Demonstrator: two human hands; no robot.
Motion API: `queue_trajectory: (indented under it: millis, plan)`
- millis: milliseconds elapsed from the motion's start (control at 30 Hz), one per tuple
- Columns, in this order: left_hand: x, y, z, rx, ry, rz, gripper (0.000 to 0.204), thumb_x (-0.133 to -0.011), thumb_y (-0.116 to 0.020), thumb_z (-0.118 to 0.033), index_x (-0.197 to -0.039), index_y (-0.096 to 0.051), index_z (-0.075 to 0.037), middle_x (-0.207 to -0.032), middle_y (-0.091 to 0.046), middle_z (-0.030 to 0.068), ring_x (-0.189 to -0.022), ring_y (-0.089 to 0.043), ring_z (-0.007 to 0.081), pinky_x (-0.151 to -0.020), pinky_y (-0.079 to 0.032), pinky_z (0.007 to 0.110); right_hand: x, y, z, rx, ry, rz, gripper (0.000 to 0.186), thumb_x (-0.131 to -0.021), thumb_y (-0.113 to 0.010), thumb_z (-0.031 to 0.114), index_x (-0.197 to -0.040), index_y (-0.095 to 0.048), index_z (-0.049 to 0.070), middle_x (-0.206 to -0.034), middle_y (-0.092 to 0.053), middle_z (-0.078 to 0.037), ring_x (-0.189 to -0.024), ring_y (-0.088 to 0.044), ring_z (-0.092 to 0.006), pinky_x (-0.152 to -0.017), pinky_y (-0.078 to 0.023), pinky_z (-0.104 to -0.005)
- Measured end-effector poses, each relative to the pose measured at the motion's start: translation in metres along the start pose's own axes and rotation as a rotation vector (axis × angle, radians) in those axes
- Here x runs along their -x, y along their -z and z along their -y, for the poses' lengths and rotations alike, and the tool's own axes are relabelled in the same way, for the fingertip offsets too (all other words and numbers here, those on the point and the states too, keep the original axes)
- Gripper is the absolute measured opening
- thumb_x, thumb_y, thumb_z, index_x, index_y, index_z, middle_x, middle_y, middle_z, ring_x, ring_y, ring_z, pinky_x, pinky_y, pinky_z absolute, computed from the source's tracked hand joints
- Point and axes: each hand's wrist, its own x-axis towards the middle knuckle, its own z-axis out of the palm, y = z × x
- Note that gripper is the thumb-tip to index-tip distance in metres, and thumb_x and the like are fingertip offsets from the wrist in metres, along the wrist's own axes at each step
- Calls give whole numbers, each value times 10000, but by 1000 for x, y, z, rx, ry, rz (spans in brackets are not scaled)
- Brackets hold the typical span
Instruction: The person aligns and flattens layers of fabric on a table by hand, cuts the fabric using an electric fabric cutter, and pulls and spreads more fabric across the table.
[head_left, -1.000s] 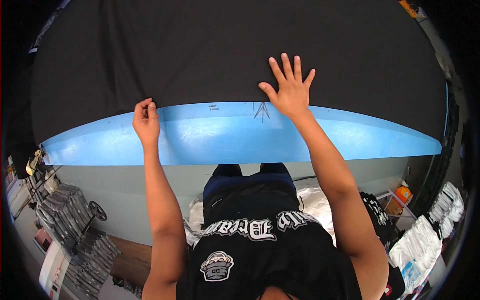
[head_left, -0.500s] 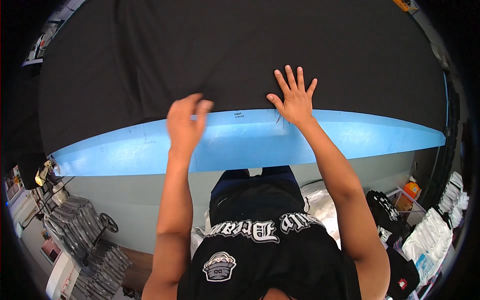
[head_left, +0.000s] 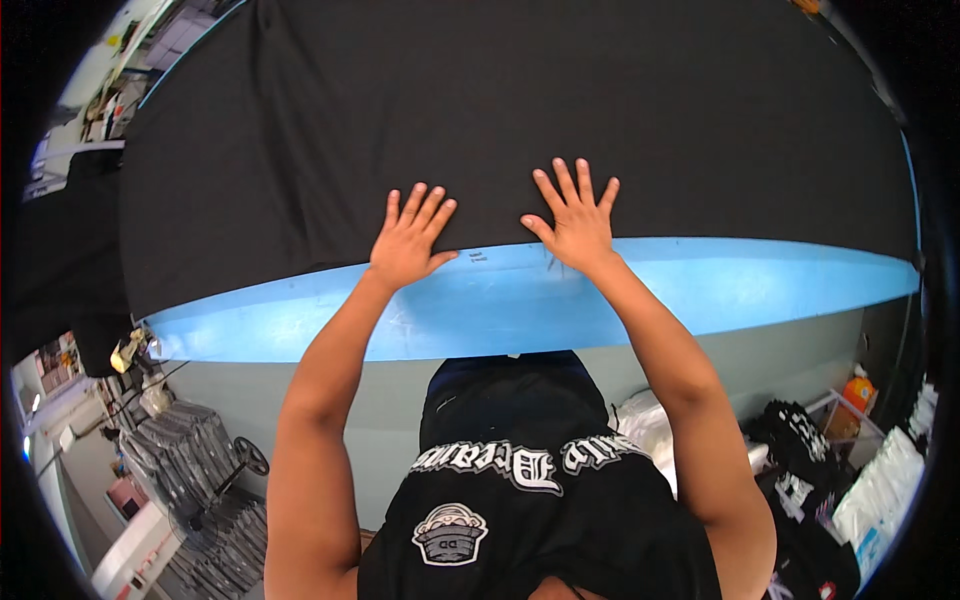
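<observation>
A wide sheet of black fabric [head_left: 620, 100] covers most of the table, with its near edge lying along the bare blue table border [head_left: 480, 315]. My left hand [head_left: 410, 240] rests flat on that near edge, fingers spread and pointing away from me. To its right, my right hand [head_left: 578, 220] also lies flat on the fabric, fingers apart, its wrist over the blue border. Neither hand holds anything. Soft folds run through the cloth to the left of my left hand. Small dark marks show on the blue surface between my hands.
At the lower left stand stacked grey plastic-wrapped packs [head_left: 180, 460] beside a black wheel [head_left: 250, 457]. White wrapped bundles [head_left: 880, 490] and dark printed garments [head_left: 795, 430] lie at the lower right. More black cloth [head_left: 65, 250] hangs beyond the table's left end.
My left hand, half curled and blurred before, has come down flat with its fingers spread on the fabric edge. My right hand stays flat on the cloth. The view has shifted slightly.
</observation>
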Motion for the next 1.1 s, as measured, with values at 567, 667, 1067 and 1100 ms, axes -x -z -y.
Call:
queue_trajectory:
  millis: [567, 667, 1067, 1100]
  plan:
    - [182, 8, 123, 249, 529, -373, 454, -758, -707, -279, -1135, -585, -57, -1202, -529, 122, -1139, -471, 317, -965, -350, 448, -24, 25, 37, -19, -148, 172, 646, -885, -509, 511, -1412, -364, 166, -1500, -247, -136, -1401, -166, -346, -1040, -103, -664]
    - [220, 9, 176, 170, 477, -353, 329, -787, -673, -182, -1090, -615, -67, -1169, -553, 89, -1090, -494, 292, -921, -381, 418, -44, 26, 73, -146, -202, -46, 613, -906, -487, 496, -1408, -368, 166, -1493, -256, -150, -1397, -179, -349, -1045, -112, -651]
    - [188, 26, 164, 787, 723, -461, 112, -895, -582, -157, -926, -571, -50, -736, -568, 62, -707, -570, 179, -594, -472, 312, -36, -26, 91, 121, -361, -22, 626, -913, -358, 592, -1435, -329, 247, -1517, -233, -85, -1412, -136, -324, -1065, -45, -643]
    - [181, 28, 153, 1191, 981, -472, 137, -929, -562, -192, -947, -543, -57, -685, -538, 55, -679, -562, 145, -560, -477, 290, -35, -26, 90, 121, -371, -22, 626, -915, -355, 592, -1435, -329, 245, -1517, -231, -86, -1413, -133, -324, -1068, -39, -641]
